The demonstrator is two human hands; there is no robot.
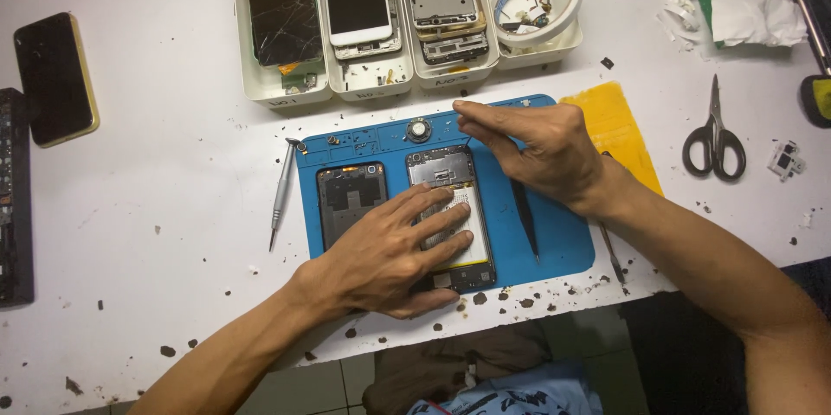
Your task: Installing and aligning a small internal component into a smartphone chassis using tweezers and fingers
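The left hand (381, 259) lies flat, fingers spread, on the opened black smartphone body (450, 216) at the middle of the blue rubber repair mat (554, 246). At one o'clock from it, the right hand (541, 147) hovers, fingertips pinched together; whether they grasp anything I cannot tell. A silver screwdriver (281, 190) lies on the white surface (173, 207) at the mat's nine o'clock edge.

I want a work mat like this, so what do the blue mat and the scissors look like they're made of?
The blue mat looks like soft matte silicone or rubber, given its dull surface and moulded recesses. The scissors look like steel, with grey shiny blades and black, probably plastic, handles.
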